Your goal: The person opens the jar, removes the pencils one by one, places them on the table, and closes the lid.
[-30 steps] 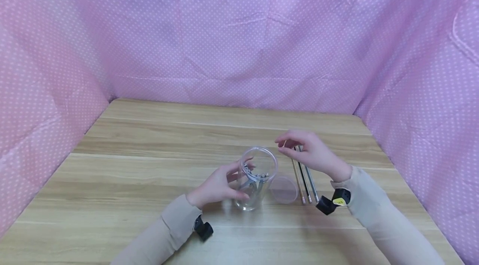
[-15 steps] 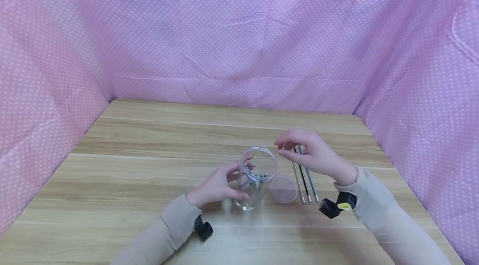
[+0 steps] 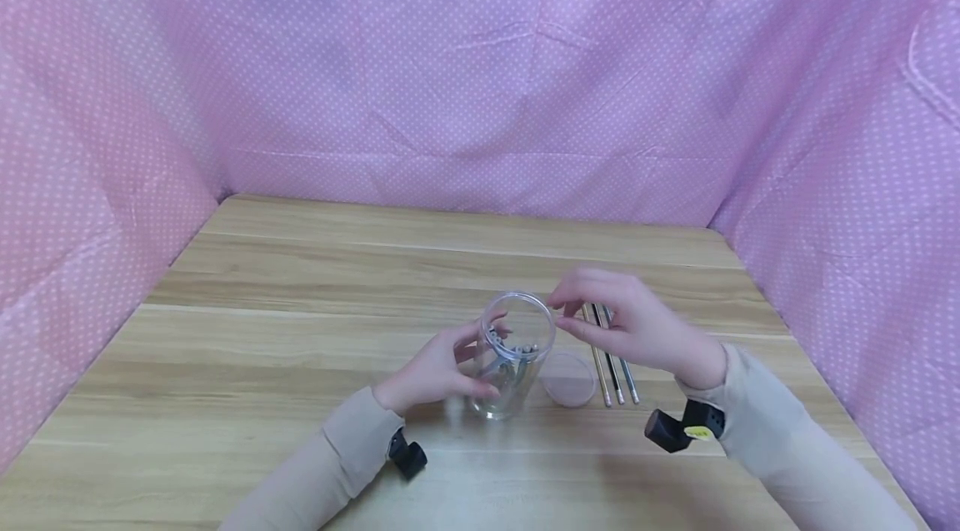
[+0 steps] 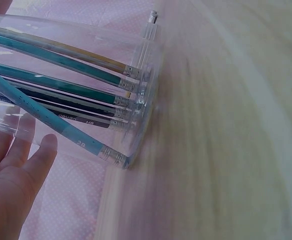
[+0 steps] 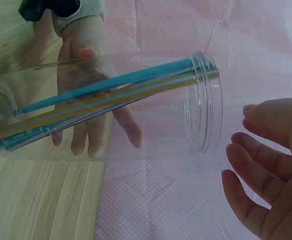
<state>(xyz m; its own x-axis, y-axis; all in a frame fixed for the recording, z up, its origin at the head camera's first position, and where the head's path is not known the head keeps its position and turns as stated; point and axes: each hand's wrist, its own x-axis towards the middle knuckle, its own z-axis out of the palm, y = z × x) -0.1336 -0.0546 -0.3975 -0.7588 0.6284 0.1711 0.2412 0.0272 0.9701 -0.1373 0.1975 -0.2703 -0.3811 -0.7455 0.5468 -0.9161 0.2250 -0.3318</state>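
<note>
A tall clear jar (image 3: 525, 323) stands uncapped on the table, and my left hand (image 3: 435, 373) grips its side with thumb and fingers spread around it. Inside it lean several pencils (image 4: 61, 122), teal, dark and gold, their eraser ends down at the base. My right hand (image 3: 626, 318) hovers just right of the jar's mouth. Its fingers (image 5: 256, 175) are loosely bent, with nothing between them in the right wrist view. Beneath and beyond that hand lie three pencils (image 3: 611, 364) side by side on the table, their upper ends partly hidden by it.
A round clear lid (image 3: 568, 381) lies flat between the jar and the loose pencils. The wooden table (image 3: 300, 306) reaches back to pink dotted cloth (image 3: 465, 81) hung behind and on both sides.
My right hand has come slightly toward me, and its fingertips are lower beside the jar's rim. My left hand and the jar keep their place.
</note>
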